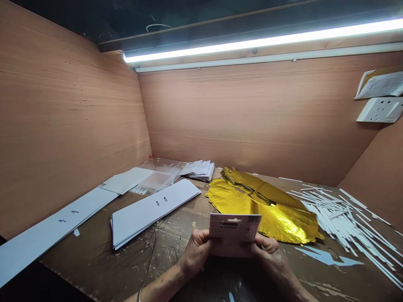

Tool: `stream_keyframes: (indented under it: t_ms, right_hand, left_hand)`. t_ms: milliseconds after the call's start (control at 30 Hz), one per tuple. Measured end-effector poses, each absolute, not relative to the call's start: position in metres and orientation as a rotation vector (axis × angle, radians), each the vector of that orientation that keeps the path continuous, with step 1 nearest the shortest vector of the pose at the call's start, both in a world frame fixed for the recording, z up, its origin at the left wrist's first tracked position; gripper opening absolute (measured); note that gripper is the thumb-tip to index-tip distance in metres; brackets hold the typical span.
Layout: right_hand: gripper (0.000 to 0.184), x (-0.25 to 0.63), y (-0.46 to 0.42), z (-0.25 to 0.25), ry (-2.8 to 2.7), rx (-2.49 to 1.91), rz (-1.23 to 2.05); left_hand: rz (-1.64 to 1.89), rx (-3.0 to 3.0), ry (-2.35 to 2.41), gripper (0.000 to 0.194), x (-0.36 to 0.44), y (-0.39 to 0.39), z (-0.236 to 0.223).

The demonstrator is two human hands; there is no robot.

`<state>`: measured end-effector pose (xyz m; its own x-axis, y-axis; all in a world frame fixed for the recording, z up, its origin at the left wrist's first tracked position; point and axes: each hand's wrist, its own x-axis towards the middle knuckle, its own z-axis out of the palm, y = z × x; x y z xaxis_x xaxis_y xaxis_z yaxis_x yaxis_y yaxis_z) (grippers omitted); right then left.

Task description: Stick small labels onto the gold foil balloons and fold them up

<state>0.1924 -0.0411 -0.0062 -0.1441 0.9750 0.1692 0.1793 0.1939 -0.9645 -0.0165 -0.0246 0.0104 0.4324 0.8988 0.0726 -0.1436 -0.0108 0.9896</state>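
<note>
Both hands hold one printed card (234, 230) upright above the near edge of the table. It has a hang slot at its top and dark print below that. My left hand (199, 249) pinches its left edge, fingers behind it. On the opposite edge, my right hand (270, 251) grips with the thumb in front. Just beyond the card lie gold foil balloons (283, 218), flat and partly stacked. The card's back and the fingertips behind it are hidden.
White sticks (336, 218) lie scattered at right, near blue paper scraps (329, 256). Folded white sheets (154, 209) and a long white strip (53, 230) are left. Behind them sit clear plastic bags (163, 174) and a card stack (200, 169). Wooden panels (245, 117) enclose the table.
</note>
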Motion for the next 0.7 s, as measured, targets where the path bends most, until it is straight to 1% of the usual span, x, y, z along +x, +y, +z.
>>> stream_keyframes:
  t_ms: [100, 200, 333, 400, 467, 500, 600, 700]
  right_hand:
    - [0.028, 0.191, -0.04, -0.001, -1.535, -1.187, 1.049]
    - [0.026, 0.184, -0.033, 0.01, -1.536, -1.285, 0.948]
    - [0.029, 0.167, -0.013, 0.024, -1.552, -1.477, 0.872]
    - [0.03, 0.164, -0.003, 0.024, -1.583, -1.607, 0.803]
    - [0.033, 0.171, 0.002, 0.022, -1.618, -1.714, 0.619]
    - [0.035, 0.179, 0.003, 0.021, -1.632, -1.746, 0.518]
    - [0.034, 0.226, -0.005, 0.022, -1.619, -1.892, 0.259]
    - [0.031, 0.297, -0.028, 0.026, -1.479, -2.151, 0.022]
  left_hand:
    - [0.985, 1.288, 0.784, 0.03, -0.012, -0.022, 0.009]
    - [1.036, 1.222, 0.844, 0.03, -0.008, -0.013, 0.01]
    - [1.111, 1.099, 1.053, 0.044, -0.009, 0.003, 0.019]
    - [0.968, 1.331, 1.354, 0.049, -0.015, 0.007, 0.023]
    - [0.784, 1.702, 1.705, 0.057, -0.021, 0.008, 0.023]
    - [0.758, 1.907, 1.769, 0.058, -0.023, 0.006, 0.021]
    - [0.603, 2.452, 1.591, 0.059, -0.024, 0.002, 0.006]
    - [0.414, 2.712, 1.386, 0.054, -0.019, 0.003, -0.011]
